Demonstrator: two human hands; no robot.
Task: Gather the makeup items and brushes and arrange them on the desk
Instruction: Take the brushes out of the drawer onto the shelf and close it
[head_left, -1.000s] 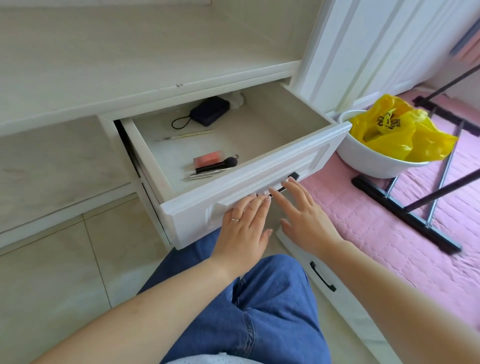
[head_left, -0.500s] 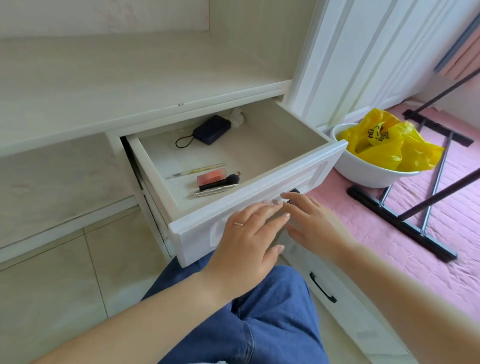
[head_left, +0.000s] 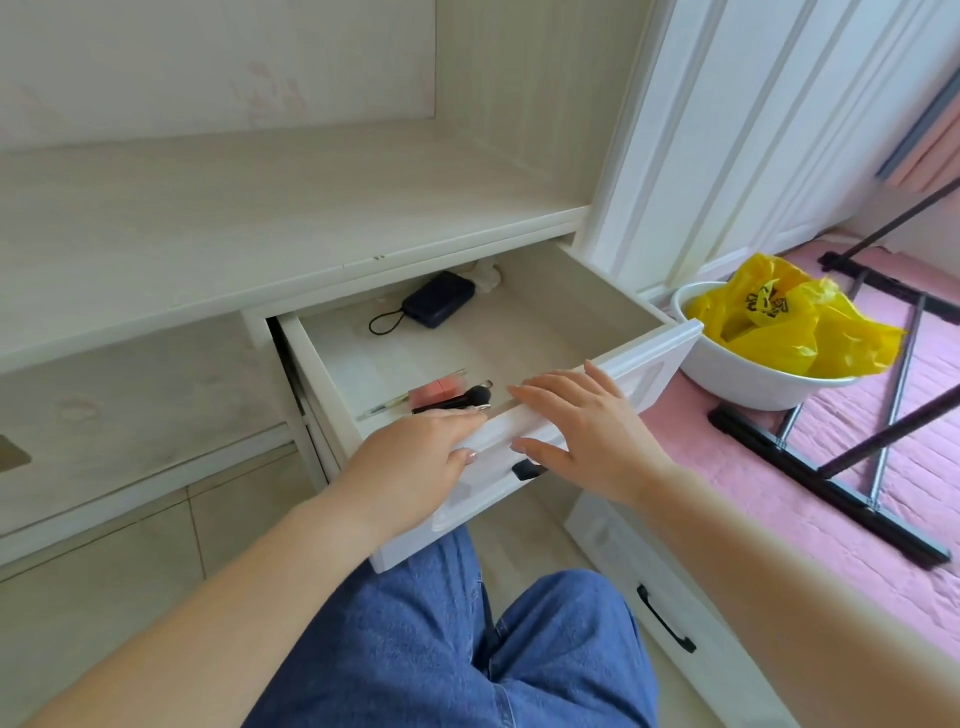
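Observation:
The white drawer (head_left: 670, 348) under the pale desk top (head_left: 260, 218) stands pulled out. Near its front lie a pink makeup case (head_left: 434, 393), a black brush (head_left: 462, 400) and a thin pale pencil (head_left: 384, 408), close together. My left hand (head_left: 415, 457) reaches over the drawer's front edge, fingers straight, fingertips just short of the brush. My right hand (head_left: 587, 426) hovers flat over the front edge to the right, fingers spread, thumb by the black handle (head_left: 527, 470). Neither hand holds anything.
A dark blue pouch with a cord loop (head_left: 436, 301) lies at the drawer's back. A white basin (head_left: 748, 379) with a yellow bag (head_left: 789, 322) stands on the pink mat at right, beside a black rack frame (head_left: 831, 467). A lower drawer (head_left: 670, 623) sits below.
Both hands have risen from the drawer's front panel to its top edge. The left hand now reaches over the edge toward the brush. The drawer has slid slightly further out.

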